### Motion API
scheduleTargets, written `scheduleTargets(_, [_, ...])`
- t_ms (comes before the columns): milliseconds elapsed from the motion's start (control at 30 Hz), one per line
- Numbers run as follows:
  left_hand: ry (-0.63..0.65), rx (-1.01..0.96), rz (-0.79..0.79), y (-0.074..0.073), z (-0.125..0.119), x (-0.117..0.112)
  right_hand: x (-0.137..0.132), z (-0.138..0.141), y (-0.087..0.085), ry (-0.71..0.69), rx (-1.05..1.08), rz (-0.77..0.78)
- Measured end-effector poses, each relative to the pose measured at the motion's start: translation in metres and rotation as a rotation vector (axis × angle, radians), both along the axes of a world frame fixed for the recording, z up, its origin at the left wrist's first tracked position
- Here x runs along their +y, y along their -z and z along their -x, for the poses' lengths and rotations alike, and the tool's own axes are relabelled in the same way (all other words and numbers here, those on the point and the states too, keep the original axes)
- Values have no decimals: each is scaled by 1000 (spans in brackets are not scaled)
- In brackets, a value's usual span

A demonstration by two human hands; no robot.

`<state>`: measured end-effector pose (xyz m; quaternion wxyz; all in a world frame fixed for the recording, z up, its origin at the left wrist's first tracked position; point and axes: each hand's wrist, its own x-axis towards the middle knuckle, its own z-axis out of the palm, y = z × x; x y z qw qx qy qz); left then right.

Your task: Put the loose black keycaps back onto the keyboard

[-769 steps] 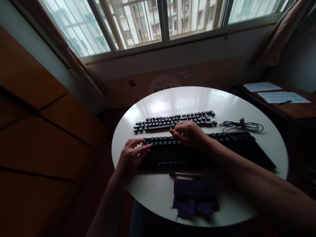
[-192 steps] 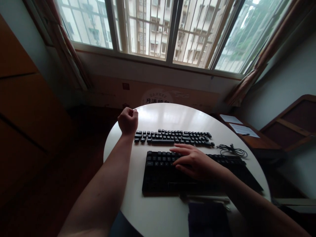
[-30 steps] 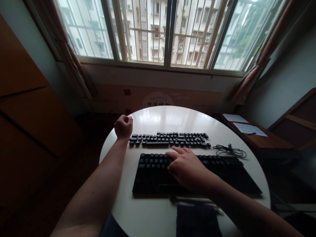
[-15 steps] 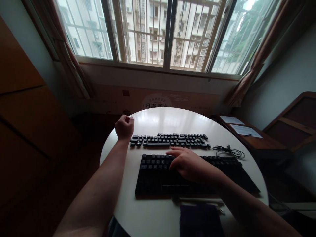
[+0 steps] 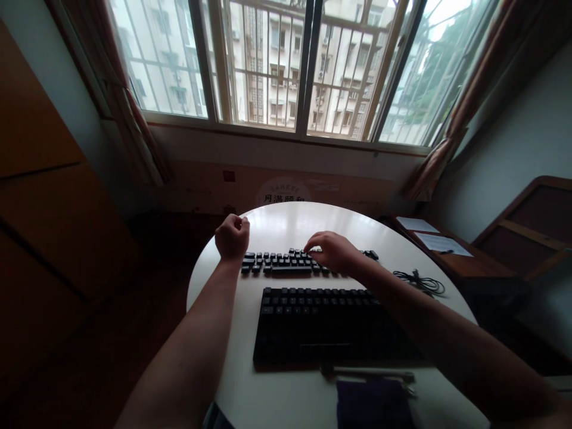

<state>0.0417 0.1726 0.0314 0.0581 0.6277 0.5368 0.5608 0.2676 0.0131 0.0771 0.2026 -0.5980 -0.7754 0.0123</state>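
Note:
A black keyboard (image 5: pixel 322 325) lies on the round white table (image 5: pixel 286 223), with keycaps fitted only in its upper rows. Behind it, several loose black keycaps (image 5: pixel 277 262) are laid out in rows on the table. My right hand (image 5: pixel 333 251) reaches over these rows with its fingertips pinched down among the caps; what they hold is hidden. My left hand (image 5: pixel 232 237) rests as a closed fist on the table at the left end of the keycap rows.
A coiled black cable (image 5: pixel 420 281) lies right of the keycaps. A purple cloth (image 5: pixel 375 404) and a thin tool (image 5: pixel 370 374) sit at the table's near edge. A side table with papers (image 5: pixel 431 235) stands to the right, a window behind.
My right hand has lifted off the keyboard and moved back to the rows of loose keycaps. The left fist has stayed in place.

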Motion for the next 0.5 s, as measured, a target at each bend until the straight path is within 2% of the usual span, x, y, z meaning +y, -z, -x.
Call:
scheduleTargets(100, [0,-9,6,-1,0,-1,36,-2,-1,125,-3,133])
scheduleTargets(233, [0,-14,0,-1,0,-3,72,3,9,181,9,214])
scheduleTargets(500, [17,-5,6,-2,-1,-4,101,8,30,182,46,313])
